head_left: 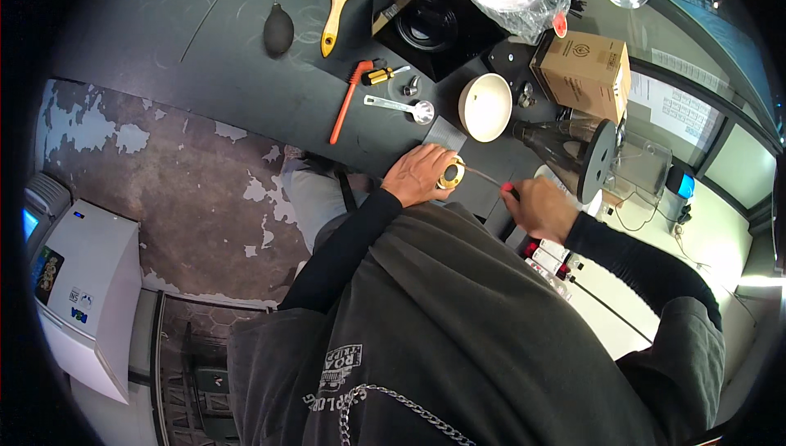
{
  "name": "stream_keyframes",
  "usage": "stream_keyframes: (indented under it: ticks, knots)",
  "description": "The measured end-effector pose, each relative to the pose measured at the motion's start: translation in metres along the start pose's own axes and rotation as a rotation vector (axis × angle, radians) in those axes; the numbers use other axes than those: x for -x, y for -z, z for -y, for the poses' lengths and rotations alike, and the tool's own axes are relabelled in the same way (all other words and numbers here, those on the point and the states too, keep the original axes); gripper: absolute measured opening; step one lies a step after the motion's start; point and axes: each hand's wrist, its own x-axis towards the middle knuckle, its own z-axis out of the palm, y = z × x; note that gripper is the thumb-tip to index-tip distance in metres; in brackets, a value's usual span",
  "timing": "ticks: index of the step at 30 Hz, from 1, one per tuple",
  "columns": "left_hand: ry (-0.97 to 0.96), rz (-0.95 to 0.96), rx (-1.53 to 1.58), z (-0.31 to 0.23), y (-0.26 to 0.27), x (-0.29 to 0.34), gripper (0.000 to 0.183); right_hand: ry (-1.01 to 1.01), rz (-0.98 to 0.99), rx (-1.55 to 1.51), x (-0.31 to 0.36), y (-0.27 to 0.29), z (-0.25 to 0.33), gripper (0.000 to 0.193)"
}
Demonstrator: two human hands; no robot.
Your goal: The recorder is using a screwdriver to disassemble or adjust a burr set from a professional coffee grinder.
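Observation:
My left hand (pixel 416 174) is closed around a small round gold-coloured part (pixel 458 166) with a dark centre, holding it just above the front edge of the dark table. To the right, my right hand (pixel 542 209) grips a thin tool (pixel 485 177) with a red end and a slim shaft. The shaft reaches left to the rim of the round part; its tip is too small to make out. Beyond my hands stands a cream bowl (pixel 485 108) with a small speck inside. A metal measuring spoon (pixel 422 112) lies left of the bowl.
Left of the spoon lie an orange-red brush (pixel 344 110), a yellow-black screwdriver (pixel 381 76) and small metal parts (pixel 412 86). Farther off are a black blower bulb (pixel 278 31) and a paintbrush (pixel 336 16). A dark cone-shaped container (pixel 553 140) and a cardboard box (pixel 573 69) stand right.

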Motion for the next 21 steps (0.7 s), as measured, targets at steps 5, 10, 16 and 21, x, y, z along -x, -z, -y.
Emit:
stream_keyframes:
  ticks: [5, 10, 16, 21]
  knots:
    - [-0.029, -0.044, -0.011, -0.001, -0.003, -0.002, 0.069, 0.174, -0.107, 0.204, 0.003, 0.002, -0.007, 0.041]
    - [-0.058, 0.01, -0.046, -0.006, 0.004, -0.004, 0.07, 0.252, -0.235, 0.271, 0.0, -0.003, -0.014, 0.036]
    - [-0.079, 0.103, -0.074, -0.01, 0.009, -0.005, 0.079, 0.198, -0.475, 0.205, 0.002, -0.03, -0.008, 0.026]
    - [-0.007, 0.148, -0.069, -0.016, 0.016, -0.011, 0.08, -0.124, -0.487, -0.1, 0.053, -0.047, -0.007, 0.029]
